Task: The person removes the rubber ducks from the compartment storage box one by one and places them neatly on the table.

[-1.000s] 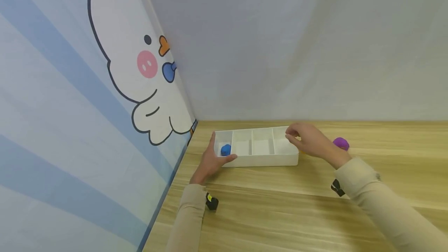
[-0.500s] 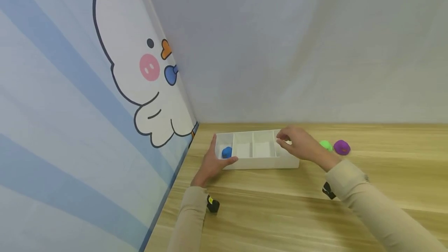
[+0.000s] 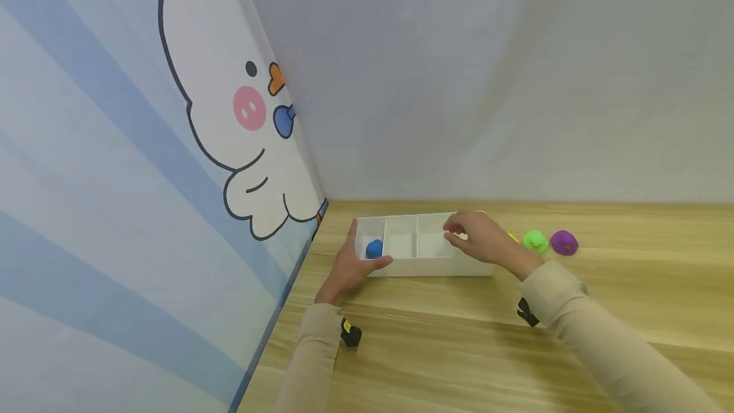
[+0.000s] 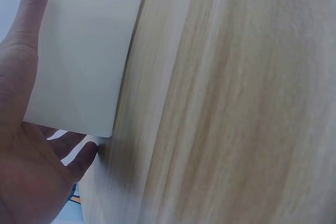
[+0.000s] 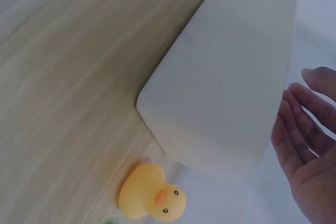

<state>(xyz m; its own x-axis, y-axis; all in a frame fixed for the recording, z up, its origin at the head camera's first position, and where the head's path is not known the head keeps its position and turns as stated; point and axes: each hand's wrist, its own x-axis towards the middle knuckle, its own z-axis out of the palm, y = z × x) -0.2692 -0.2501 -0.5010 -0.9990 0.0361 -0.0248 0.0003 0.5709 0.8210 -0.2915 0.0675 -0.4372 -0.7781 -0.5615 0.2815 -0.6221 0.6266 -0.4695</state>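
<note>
A white divided box (image 3: 430, 267) lies lengthwise on the wooden table. My left hand (image 3: 351, 269) holds its left end, thumb along the front wall and fingers around the end. In the left wrist view the left hand (image 4: 31, 156) wraps the box corner. A small blue toy (image 3: 374, 248), probably a rubber duck, sits in the leftmost compartment. Above the right part of the box hovers my right hand (image 3: 478, 238), fingers loosely bent, thumb apart. Nothing shows between the fingers of the right hand (image 5: 310, 135) in the right wrist view.
Right of the box stand a green rubber duck (image 3: 536, 241) and a purple one (image 3: 564, 243). A yellow rubber duck (image 5: 152, 192) is beside the box's right end, mostly hidden in the head view. A grey wall (image 3: 459, 81) rises behind the table, a patterned one (image 3: 143, 209) on the left.
My right hand has moved left over the box from its right end, uncovering the green duck and part of the yellow one. My left hand keeps its hold.
</note>
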